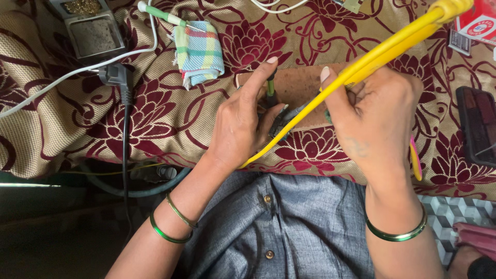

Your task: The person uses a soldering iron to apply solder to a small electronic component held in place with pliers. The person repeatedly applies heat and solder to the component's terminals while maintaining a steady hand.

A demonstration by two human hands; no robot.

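A left hand [243, 121] pinches a thin green tool [270, 85] while the right hand [374, 119] grips a yellow cable [385, 49] over a brown board [299, 88] on floral cloth [155, 113].

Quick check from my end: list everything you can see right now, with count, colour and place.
Yellow cable: one, yellow, running from top right down between the hands.
Small green tool: one, green, upright in the left hand's fingers.
Brown board: one, brown, under the hands on the cloth.
Patterned cloth: one, beige with maroon flowers, covering the work surface.
Checked rag: one, blue, green and pink, upper centre-left.
Metal stand with sponge: one, grey, top left.
Plug and black cord: one, left of the rag.
White cable: one, white, across the upper left.
Phone: one, dark, right edge.
Red-and-white box: one, top right.
Left hand: pinching the green tool.
Right hand: gripping the yellow cable.
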